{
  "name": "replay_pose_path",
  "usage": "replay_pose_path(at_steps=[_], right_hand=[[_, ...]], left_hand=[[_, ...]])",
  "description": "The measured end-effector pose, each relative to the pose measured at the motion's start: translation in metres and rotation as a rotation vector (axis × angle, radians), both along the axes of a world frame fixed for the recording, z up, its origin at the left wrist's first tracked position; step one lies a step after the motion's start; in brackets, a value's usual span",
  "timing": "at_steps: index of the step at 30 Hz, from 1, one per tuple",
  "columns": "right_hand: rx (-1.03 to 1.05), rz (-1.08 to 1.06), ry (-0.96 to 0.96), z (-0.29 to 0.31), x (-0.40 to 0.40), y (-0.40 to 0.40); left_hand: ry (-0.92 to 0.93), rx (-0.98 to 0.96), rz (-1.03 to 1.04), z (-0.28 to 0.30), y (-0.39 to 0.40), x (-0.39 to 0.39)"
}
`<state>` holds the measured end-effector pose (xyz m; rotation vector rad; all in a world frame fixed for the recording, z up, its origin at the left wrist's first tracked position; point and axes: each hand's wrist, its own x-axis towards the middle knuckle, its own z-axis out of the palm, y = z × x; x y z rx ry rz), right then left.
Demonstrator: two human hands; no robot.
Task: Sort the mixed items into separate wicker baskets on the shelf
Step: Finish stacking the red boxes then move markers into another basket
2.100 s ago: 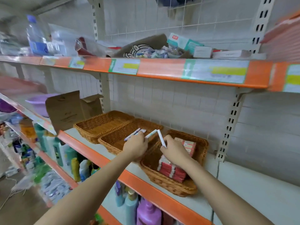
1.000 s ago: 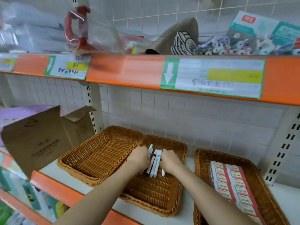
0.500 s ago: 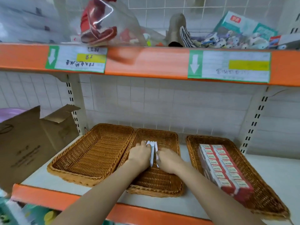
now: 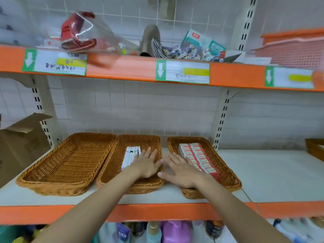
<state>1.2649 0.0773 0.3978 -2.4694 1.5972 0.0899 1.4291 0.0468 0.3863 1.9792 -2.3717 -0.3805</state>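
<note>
Three wicker baskets stand side by side on the white shelf. The left basket (image 4: 70,162) holds nothing. In the middle basket (image 4: 115,165) lie several white markers (image 4: 130,156) in a neat row. The right basket (image 4: 226,174) holds rows of red and white small boxes (image 4: 196,156). My left hand (image 4: 147,163) is spread flat inside the middle basket, just right of the markers. My right hand (image 4: 182,170) is spread flat over the left rim of the right basket, beside the boxes. Neither hand holds anything.
A brown cardboard box (image 4: 19,146) stands left of the baskets. The upper orange shelf (image 4: 122,67) carries a plastic bag, a cap, loose small items and a pink basket (image 4: 294,50). Bottles (image 4: 175,232) fill the shelf below. Bare white shelf (image 4: 271,172) extends right.
Both hands have let go of the markers, which now lie in the middle basket. The hands moved right and spread flat; the right hand now lies over the right basket's rim.
</note>
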Motion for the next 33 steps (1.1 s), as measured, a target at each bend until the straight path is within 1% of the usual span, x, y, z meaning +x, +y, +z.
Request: replay_pose_path(at_steps=[3,6,12,16,19,22,27,33], right_hand=[[-0.015,-0.034,-0.017,0.002,-0.028,0.020],[-0.028,-0.073,-0.034,0.001,-0.063,0.045],[-0.055,-0.142,-0.003,-0.005,-0.146,0.092],[-0.040,-0.159,0.014,-0.010,-0.193,0.115],[-0.014,-0.182,0.012,-0.013,-0.222,0.128],[-0.017,-0.205,-0.004,-0.017,-0.248,0.134],[-0.042,-0.281,-0.025,-0.018,-0.293,0.120],[-0.079,-0.380,0.010,-0.008,-0.359,0.101]], left_hand=[[-0.008,0.003,-0.023,0.002,0.012,-0.030],[-0.007,-0.044,-0.046,0.003,0.031,-0.068],[-0.011,-0.086,-0.081,0.002,0.082,-0.152],[0.013,-0.101,-0.104,-0.002,0.108,-0.197],[-0.027,-0.095,-0.140,-0.006,0.120,-0.224],[-0.064,-0.091,-0.176,-0.005,0.120,-0.250],[-0.094,-0.098,-0.230,0.002,0.097,-0.297],[-0.072,-0.098,-0.328,0.005,0.056,-0.365]])
